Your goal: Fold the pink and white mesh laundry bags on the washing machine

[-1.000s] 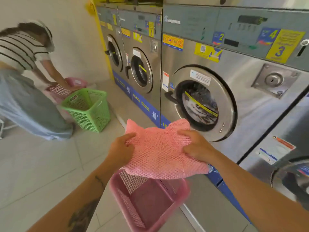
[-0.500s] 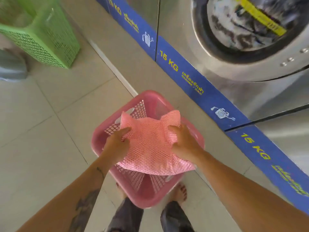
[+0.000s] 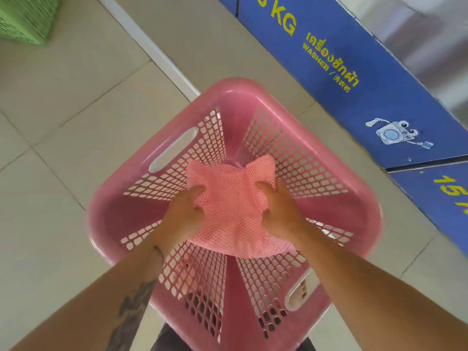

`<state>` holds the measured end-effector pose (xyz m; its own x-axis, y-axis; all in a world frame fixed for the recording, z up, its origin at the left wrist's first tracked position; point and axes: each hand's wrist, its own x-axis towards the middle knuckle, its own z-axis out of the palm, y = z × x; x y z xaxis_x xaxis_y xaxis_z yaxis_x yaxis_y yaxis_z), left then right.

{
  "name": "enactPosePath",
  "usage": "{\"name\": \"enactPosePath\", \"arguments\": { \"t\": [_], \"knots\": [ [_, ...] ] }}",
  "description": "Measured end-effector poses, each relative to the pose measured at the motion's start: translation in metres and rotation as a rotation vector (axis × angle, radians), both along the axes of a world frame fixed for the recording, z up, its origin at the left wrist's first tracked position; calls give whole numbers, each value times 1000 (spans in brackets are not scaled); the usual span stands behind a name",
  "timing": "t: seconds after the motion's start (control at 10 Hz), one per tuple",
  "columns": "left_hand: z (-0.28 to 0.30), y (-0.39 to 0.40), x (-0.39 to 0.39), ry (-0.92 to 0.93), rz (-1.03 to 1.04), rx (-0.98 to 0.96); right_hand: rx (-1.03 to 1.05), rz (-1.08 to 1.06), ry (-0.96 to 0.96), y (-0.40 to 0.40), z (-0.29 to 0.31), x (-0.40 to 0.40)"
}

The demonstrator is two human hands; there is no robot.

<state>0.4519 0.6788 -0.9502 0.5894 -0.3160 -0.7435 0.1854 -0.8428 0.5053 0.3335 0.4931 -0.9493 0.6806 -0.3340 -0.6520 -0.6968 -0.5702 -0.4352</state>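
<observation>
Pink mesh bag [image 3: 234,211] is folded into a rough square and held w/ both hands inside the mouth of the pink basket [image 3: 152,138], below the rim and above the basket floor; can't tell if its underside touches the floor. Head view only.

Left hand [image 3: 183,216] grips the bag's left edge, thumb on top, fingers curled under the mesh. Right hand [image 3: 281,211] grips the right edge the same way, thumb lying over the mesh, fingers tucked beneath. Both hands are closed on the bag, each on its own side, apart from one another, w/ the bag's middle bare between them. Two far corners of the bag stick up and flare out past the fingertips, toward the basket's far corner. Near edge of the bag sags toward the person.

Basket is a square plastic one w/ gridded walls and a slot handle on two sides, standing on pale floor tiles [image 3: 63,160]. Beyond the basket, to its right, runs the blue panel [image 3: 354,79] at the foot of the washer, yellow "KG" and "WASHER" lettering, cartoon washer sticker. Far left of the basket, a corner of a green basket [image 3: 22,19]. Left forearm shows a tattoo [image 3: 131,307].
</observation>
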Motion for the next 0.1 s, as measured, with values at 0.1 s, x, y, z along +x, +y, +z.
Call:
{"name": "enactPosePath", "arguments": {
  "t": [0.1],
  "knots": [
    [-15,3,6,49,-91,111,-55,27,113,-5,-18,-1]
  ]
}}
